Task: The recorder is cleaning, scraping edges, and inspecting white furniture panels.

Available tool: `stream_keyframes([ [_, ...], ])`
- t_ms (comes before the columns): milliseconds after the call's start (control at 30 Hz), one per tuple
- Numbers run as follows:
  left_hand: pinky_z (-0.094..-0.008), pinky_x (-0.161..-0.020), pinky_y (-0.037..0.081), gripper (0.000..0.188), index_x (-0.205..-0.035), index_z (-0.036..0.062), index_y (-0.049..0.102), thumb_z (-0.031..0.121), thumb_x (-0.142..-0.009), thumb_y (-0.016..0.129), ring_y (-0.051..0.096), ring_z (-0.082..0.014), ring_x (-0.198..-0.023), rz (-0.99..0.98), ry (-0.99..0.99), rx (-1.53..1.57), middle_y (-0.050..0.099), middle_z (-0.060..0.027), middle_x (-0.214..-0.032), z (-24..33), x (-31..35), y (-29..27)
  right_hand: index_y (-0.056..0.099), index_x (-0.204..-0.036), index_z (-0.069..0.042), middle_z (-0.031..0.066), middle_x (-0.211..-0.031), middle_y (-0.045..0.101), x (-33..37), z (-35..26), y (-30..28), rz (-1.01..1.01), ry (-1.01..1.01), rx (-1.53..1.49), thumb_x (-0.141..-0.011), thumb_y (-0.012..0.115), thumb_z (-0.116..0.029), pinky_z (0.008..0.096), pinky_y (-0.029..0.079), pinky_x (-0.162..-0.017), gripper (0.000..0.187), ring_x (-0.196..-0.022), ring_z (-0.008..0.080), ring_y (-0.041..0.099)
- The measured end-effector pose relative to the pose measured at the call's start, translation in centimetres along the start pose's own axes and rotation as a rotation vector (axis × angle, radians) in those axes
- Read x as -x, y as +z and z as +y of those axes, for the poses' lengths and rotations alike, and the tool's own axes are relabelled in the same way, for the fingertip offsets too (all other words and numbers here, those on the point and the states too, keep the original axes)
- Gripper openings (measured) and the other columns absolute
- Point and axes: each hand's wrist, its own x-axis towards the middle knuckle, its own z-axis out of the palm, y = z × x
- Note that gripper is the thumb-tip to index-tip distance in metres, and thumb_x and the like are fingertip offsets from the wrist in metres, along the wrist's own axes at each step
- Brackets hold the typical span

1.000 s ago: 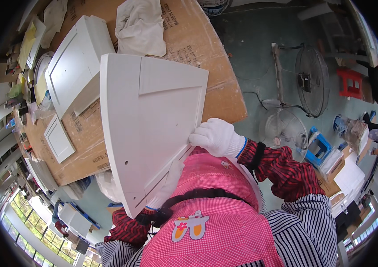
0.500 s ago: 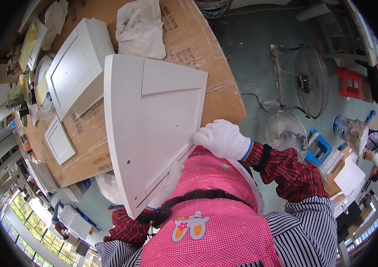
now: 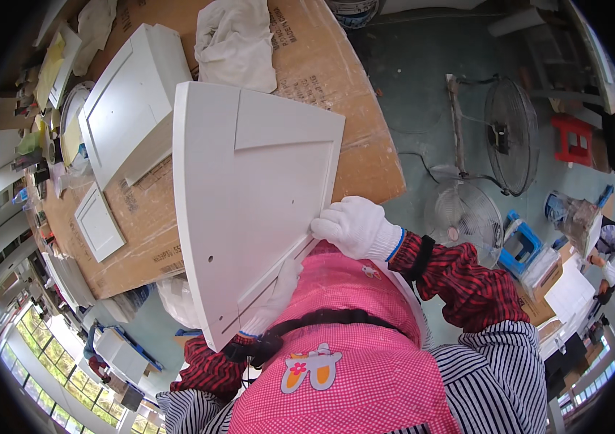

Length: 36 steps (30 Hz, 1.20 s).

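Observation:
A large white panel (image 3: 264, 173) with a raised border, a groove and a few small holes stands tilted in front of my body. My right hand (image 3: 358, 228), in a white knit glove, is closed on its near right edge. My left hand (image 3: 278, 293), gloved the same way, lies along the panel's near lower edge; the panel hides part of it, and its fingers barely show. Left of the panel, on the cardboard-covered table (image 3: 307, 69), rests a white box-like piece (image 3: 130, 101). A small white framed panel (image 3: 99, 224) lies flat nearby.
A crumpled white cloth (image 3: 235, 43) lies at the table's far side. On the floor to the right are a standing fan (image 3: 513, 137), another fan head (image 3: 463, 220), a blue stool (image 3: 520, 242) and a red stool (image 3: 572, 139). Another person (image 3: 614, 249) is at far right.
The view has shifted slightly, so the table and the things on it sit a little differently in the picture. Both hands keep their places on the white panel.

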Motion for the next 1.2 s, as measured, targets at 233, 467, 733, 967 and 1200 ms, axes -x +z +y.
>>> stream_keyframes([
  [233,-0.0367,-0.096,0.053,0.034,-0.098,0.0029,0.075,0.033,-0.102,0.061,0.069,-0.0153,-0.095,0.012,-0.082,0.029,0.077,-0.0055,-0.097,-0.5,0.2,0.0,0.063,-0.1,-0.014,0.006,-0.08,0.064,0.8,0.7,-0.4,-0.15,0.093,0.155,-0.089,0.061,-0.018,0.0413,0.054,-0.068,0.012,-0.077,0.0281,0.069],
  [467,-0.0382,-0.1,0.051,0.034,-0.109,0.0017,0.07,0.034,-0.103,0.062,0.067,-0.0153,-0.101,0.085,0.369,-0.061,0.074,-0.0094,-0.11,-1.9,-0.2,0.4,0.062,-0.1,-0.013,0.0044,-0.083,0.064,-0.9,-2.2,-2.1,0.018,-0.007,-0.072,-0.088,0.061,-0.018,0.0394,0.054,-0.068,0.013,-0.08,0.0256,0.069],
  [733,-0.0352,-0.091,0.056,0.038,-0.117,0.0035,0.071,0.037,-0.104,0.059,0.071,-0.0154,-0.09,-0.014,0.124,-0.056,0.078,-0.005,-0.09,-1.2,0.0,-0.6,0.062,-0.098,-0.014,0.006,-0.083,0.066,0.4,1.0,-0.5,-0.15,0.078,0.141,-0.088,0.062,-0.018,0.0404,0.055,-0.07,0.011,-0.08,0.0269,0.07],
  [967,-0.0376,-0.107,0.05,0.05,-0.14,0.0067,0.063,0.041,-0.104,0.061,0.065,-0.0221,-0.121,-0.1,-0.248,0.068,0.07,-0.0145,-0.132,-3.1,-1.4,0.9,0.065,-0.1,-0.01,0.0102,-0.085,0.071,0.9,0.0,-0.7,-0.243,0.241,0.09,-0.093,0.063,-0.017,0.0431,0.056,-0.072,0.011,-0.083,0.0331,0.073],
  [1200,-0.0403,-0.117,0.042,0.06,-0.146,-0.0029,0.053,0.042,-0.107,0.059,0.055,-0.0242,-0.137,-0.058,0.183,-0.136,0.058,-0.0163,-0.149,-2.9,-3.3,2.1,0.068,-0.117,-0.001,0.009,-0.087,0.071,2.8,-2.2,0.7,0.555,1.204,-0.771,-0.099,0.068,-0.027,0.0345,0.054,-0.077,0.031,-0.078,0.0146,0.066],
])
